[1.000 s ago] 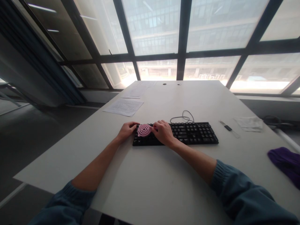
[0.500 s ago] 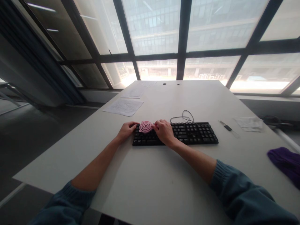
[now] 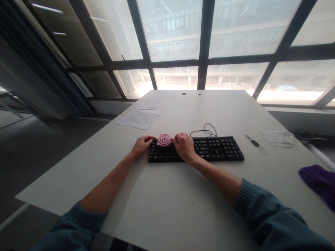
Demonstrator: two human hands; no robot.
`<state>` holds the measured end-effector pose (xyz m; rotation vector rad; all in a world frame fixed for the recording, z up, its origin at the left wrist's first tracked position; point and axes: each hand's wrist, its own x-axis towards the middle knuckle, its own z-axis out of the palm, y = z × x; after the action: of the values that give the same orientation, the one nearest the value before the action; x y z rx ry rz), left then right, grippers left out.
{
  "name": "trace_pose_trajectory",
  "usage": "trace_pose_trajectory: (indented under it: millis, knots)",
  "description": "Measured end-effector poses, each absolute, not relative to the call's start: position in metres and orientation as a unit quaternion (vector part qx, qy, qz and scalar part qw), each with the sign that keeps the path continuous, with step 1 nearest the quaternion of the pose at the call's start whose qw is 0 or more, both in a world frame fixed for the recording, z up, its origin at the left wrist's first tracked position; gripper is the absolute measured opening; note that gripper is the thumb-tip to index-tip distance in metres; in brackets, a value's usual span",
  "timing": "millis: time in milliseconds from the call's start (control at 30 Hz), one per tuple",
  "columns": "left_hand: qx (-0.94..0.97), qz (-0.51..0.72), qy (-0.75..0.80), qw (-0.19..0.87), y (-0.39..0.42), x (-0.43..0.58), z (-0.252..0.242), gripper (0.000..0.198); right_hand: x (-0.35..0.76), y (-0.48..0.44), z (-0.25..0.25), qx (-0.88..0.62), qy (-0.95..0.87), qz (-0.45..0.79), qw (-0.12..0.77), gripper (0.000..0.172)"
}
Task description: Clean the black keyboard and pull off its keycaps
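A black keyboard [image 3: 218,149] lies flat on the white table in front of me, its cable looped behind it. My left hand [image 3: 141,146] is closed at the keyboard's upper left corner, gripping its edge with the fingertips. On the left part of the keys rests a round pink scrubbing brush [image 3: 164,140] with concentric rings on top and short bristles below. With bent fingers, my right hand [image 3: 184,146] pinches the brush at its right side, above the middle keys. The tips of its fingers are partly hidden.
Right of the keyboard lie a small tool with a dark grip [image 3: 254,143], a white cloth [image 3: 278,138] and a purple cloth [image 3: 318,183]. Printed sheets [image 3: 138,119] are spread at the back left of the table [image 3: 167,205]. Windows stand behind it.
The pink brush and my right hand have shifted slightly to the right over the keys. My left hand stays at the keyboard's left end.
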<state>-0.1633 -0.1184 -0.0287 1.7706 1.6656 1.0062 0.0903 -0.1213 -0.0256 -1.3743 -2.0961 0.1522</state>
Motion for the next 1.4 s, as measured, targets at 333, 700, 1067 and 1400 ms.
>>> trace_pose_trajectory:
  millis: [333, 700, 1067, 1400]
  knots:
    - [0.658, 0.36, 0.614, 0.246, -0.118, -0.165, -0.03, 0.037, 0.09, -0.125, -0.023, -0.467, -0.824, 0.069, 0.313, 0.028]
    - [0.657, 0.363, 0.607, 0.262, -0.118, -0.166, -0.031, 0.036, 0.091, -0.122, -0.027, -0.526, -0.794, 0.063, 0.297, 0.03]
    - [0.684, 0.325, 0.598, 0.261, -0.127, -0.149, -0.024, 0.035, 0.112, -0.139, -0.026, -0.534, -0.793, 0.059, 0.286, 0.032]
    - [0.667, 0.353, 0.56, 0.341, -0.13, -0.14, -0.03, 0.05, 0.141, -0.142, -0.017, -0.505, -0.814, 0.107, 0.267, 0.027]
